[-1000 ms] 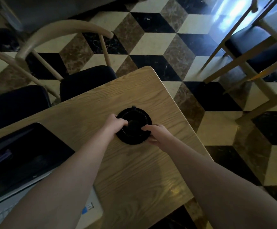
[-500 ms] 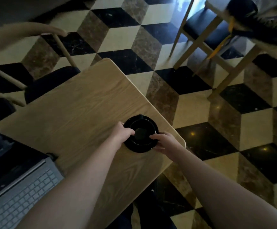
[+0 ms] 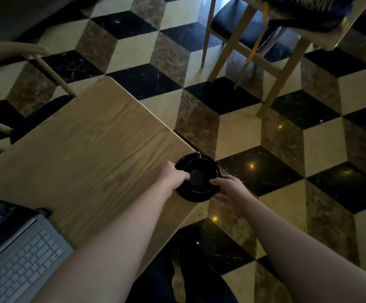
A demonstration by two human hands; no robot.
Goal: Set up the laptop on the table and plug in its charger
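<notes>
Hands, two (image 3: 174,177) (image 3: 230,190), on one black dish (image 3: 198,178); one laptop (image 3: 18,263).

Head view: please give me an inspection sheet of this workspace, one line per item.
Surface: wooden table, mostly bare.
Job's things: open laptop at the near left corner; no charger seen.
Clutter: black cup and saucer at the table's right edge, partly overhanging the floor.
Grippers: left hand and right hand both hold the saucer's rim, one on each side.
Cables: nothing seen.
Surroundings: cube-patterned tile floor; wooden chairs beyond the table, a dark bag on one seat.
</notes>
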